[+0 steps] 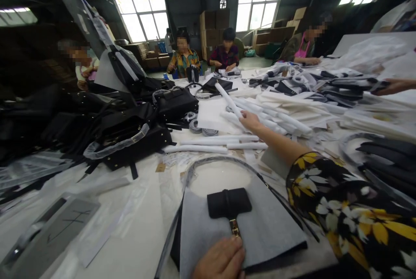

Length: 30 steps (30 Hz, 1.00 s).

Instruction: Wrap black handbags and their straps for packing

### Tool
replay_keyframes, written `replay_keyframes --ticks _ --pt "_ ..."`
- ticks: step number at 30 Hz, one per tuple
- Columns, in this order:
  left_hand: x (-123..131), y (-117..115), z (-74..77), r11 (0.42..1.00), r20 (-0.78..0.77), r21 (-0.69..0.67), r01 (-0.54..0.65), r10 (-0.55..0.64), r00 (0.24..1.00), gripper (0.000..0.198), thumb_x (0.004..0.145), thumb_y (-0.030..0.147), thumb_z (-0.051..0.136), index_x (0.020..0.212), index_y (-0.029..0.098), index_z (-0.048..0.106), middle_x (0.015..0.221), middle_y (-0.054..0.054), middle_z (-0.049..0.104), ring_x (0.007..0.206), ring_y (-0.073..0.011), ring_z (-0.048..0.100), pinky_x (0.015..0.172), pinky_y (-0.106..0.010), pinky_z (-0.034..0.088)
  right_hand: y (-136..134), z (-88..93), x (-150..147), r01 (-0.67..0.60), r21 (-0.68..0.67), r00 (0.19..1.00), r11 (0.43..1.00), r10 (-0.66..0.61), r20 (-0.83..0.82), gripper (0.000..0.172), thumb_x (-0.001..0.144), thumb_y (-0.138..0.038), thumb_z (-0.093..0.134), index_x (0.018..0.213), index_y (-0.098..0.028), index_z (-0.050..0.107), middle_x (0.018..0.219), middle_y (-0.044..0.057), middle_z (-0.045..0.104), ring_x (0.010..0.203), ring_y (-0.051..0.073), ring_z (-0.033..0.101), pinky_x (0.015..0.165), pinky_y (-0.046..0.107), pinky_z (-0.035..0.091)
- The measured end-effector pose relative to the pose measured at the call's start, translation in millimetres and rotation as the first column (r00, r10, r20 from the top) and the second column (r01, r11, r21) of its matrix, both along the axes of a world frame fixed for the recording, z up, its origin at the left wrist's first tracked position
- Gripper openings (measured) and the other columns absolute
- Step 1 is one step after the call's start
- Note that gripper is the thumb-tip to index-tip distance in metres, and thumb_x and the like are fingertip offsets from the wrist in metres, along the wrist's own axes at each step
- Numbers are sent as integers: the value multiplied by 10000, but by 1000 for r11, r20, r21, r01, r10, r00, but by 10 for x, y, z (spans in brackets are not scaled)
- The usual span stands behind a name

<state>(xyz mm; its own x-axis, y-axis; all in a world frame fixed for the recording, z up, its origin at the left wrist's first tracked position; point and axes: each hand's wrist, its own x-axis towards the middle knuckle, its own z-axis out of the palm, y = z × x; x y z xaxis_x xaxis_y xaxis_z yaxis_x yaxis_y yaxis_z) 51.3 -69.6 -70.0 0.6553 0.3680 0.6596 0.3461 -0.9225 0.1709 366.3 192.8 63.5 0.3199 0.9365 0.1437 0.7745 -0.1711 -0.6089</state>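
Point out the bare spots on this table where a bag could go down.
Bare tabletop shows between the black bags and the grey-covered bag under the left hand. Past the right hand, white rolls and wrapped straps crowd the table. Plastic sheets cover the left edge.

Daylight pours in through the windows [143, 17] at eleven, one and two o'clock, blown out to white, while the roof and the nine o'clock side sit in deep gloom. The pale tabletop [136, 227] catches soft, even light with faint shadows. Wide-angle bending curves the edges; the corners smear. The near hand [221, 259] at six o'clock is slightly blurred, and distant faces are blurred out.
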Motion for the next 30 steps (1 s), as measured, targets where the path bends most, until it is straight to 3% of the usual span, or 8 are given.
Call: replay_keyframes --ticks 4,6,10,12,15,19,22,30 --pt "-3 -6 286 996 -157 -84 23 -36 987 304 949 208 488 1198 143 650 1236 -72 708 1142 -201 670 1120 -416 453 -878 141 16 -237 69 968 969 242 -73 427 904 -182 601 1328 -229 608 1242 1 694 1084 193 663 983 317 504" --pt "-1 -23 289 992 -220 -124 -9 -19 975 317 955 155 472 1233 157 625 1275 -76 688 1177 -211 650 1167 -503 370 -1498 221 43 -438 151 893 886 448 -39 402 887 -228 636 1288 -256 645 1252 4 687 1117 211 652 1000 323 499" --pt "-46 -30 169 984 -278 -177 -36 -15 961 402 937 89 448 1287 223 593 1286 -80 680 1166 -231 657 1139 -511 415 -2692 301 99 -608 113 794 786 606 58 298 928 -244 615 1204 -329 688 1225 13 672 1149 189 630 996 269 503" --pt "-65 -10 159 981 -285 -191 -19 -36 958 431 928 65 433 1294 239 579 1281 -80 682 1167 -230 655 1126 -515 431 -3147 222 106 -656 22 754 754 655 40 312 947 -214 581 1208 -352 685 1193 25 675 1105 167 650 939 233 534" --pt "-66 33 255 965 -307 -261 -11 -72 949 390 933 65 437 1272 210 565 1300 -90 666 1185 -222 640 1116 -567 417 -3629 -76 51 -659 -38 748 751 660 70 389 951 -140 511 1229 -358 675 1146 46 691 1048 168 673 878 237 565" --pt "-56 98 448 931 -329 -365 -14 -115 937 340 924 93 493 1226 222 581 1273 -69 677 1138 -210 662 1091 -546 451 -3980 -620 -145 -538 109 822 836 492 287 515 901 -56 443 1278 -339 651 1123 68 710 1027 216 683 861 347 588" --pt "-62 144 550 904 -351 -426 -33 -131 927 323 924 127 530 1213 256 593 1284 -34 670 1138 -207 660 1099 -509 455 -4035 -922 -333 -483 252 844 838 369 390 540 879 -40 474 1324 -314 611 1138 68 721 1039 240 676 892 414 581" --pt "-60 124 675 902 -379 -429 -43 -136 915 288 934 218 564 1216 265 600 1293 -43 652 1153 -226 637 985 -401 553 -3610 -1162 -728 -428 532 867 730 165 471 341 906 -37 514 1096 -245 706 983 52 754 918 218 665 843 369 575"
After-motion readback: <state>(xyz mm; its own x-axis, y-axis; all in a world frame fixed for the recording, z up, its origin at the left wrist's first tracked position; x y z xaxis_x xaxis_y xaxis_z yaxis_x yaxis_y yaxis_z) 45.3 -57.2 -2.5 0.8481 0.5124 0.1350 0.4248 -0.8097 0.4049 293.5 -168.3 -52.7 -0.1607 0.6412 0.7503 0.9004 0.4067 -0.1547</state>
